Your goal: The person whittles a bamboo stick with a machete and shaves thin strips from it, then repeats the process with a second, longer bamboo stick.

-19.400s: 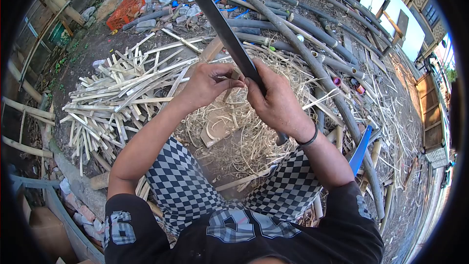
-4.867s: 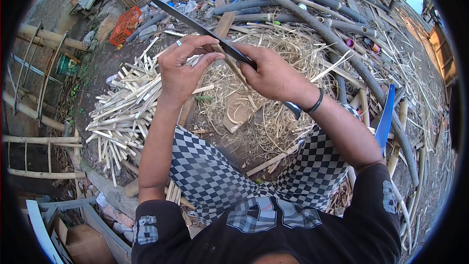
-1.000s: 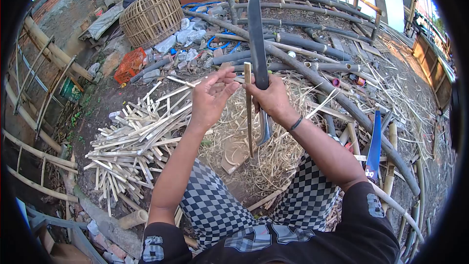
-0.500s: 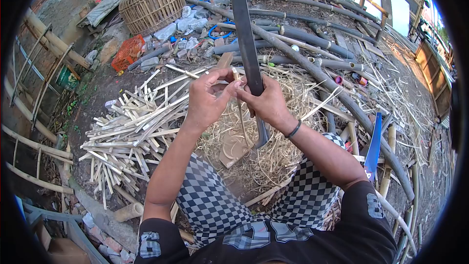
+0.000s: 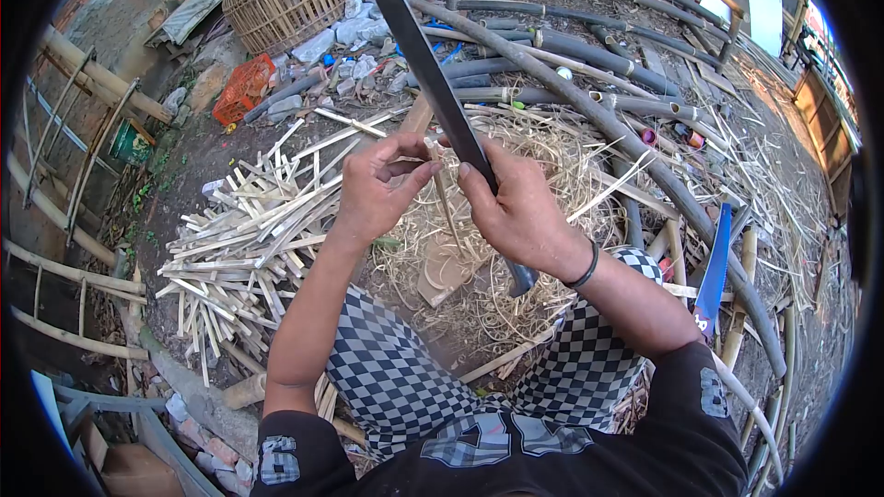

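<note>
Your left grip [image 5: 382,189] is pinched, thumb against fingers, on the upper end of one narrow bamboo strip [image 5: 446,198], which slants down between your two arms. Your right grip [image 5: 525,207] is closed around the handle of one long, dark knife [image 5: 419,51]; its blade rises up and leftward past the strip's top, and no marking can be read on it. One dark band [image 5: 587,264] circles your right wrist.

Your shirt [image 5: 589,460] carries a plaid "6" on the left sleeve; the right sleeve's figure looks like an 8, and the large chest characters are cut off. Below the strip, one flat wooden piece [image 5: 442,278] lies among curled shavings [image 5: 506,299] on the ground. To your left spreads a heap of pale strips [image 5: 262,221], too many and too overlapped to count. To your right is one blue saw [image 5: 716,267], with pale lettering too small to read.

Farther out are one orange crate [image 5: 244,89], one woven basket [image 5: 285,0] and one green container [image 5: 132,143]; you cannot tell what any of them holds. At lower left, one brown box [image 5: 138,474] sits inside a grey frame [image 5: 166,446]. Dark poles [image 5: 599,55] lie beyond the shavings.
</note>
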`<state>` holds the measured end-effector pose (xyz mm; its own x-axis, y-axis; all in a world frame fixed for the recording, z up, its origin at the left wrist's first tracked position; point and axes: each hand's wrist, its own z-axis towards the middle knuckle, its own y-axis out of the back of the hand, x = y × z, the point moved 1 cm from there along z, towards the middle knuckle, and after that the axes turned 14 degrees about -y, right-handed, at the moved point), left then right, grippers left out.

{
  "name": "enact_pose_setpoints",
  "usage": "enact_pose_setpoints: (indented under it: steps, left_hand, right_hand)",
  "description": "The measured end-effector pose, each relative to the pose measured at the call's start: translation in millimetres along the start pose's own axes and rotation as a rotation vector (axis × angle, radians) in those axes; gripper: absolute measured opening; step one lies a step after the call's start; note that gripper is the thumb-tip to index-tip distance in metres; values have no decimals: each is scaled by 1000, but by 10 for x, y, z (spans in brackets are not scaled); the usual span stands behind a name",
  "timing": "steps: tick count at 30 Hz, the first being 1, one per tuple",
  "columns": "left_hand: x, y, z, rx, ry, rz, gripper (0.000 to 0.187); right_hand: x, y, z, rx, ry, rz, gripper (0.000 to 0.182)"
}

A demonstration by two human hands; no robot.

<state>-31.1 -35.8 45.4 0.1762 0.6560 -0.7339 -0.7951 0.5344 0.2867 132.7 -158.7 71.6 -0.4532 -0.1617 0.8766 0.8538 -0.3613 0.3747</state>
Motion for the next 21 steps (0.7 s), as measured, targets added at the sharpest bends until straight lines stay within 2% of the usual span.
enact_pose_setpoints:
  steps: [2,4,8,10,13,21]
  left_hand:
    - [14,-16,2,33,-7,26,30]
    - [29,-30,4,29,-17,-44,31]
    - [-4,-22,3,37,57,-56,29]
    - [30,-39,-6,51,-35,-27,26]
    - [37,-60,-11,46,-42,-13,31]
    - [47,-56,-16,41,-34,-11,31]
  right_hand:
    - [65,21,-20,51,-70,53,31]
    - [76,24,-19,4,8,-22,28]
    - [101,51,-19,8,-30,-5,27]
    - [102,54,-20,38,-69,73,26]
    - [55,31,-9,30,-50,45,24]
    - [61,27,-15,21,-33,30,24]
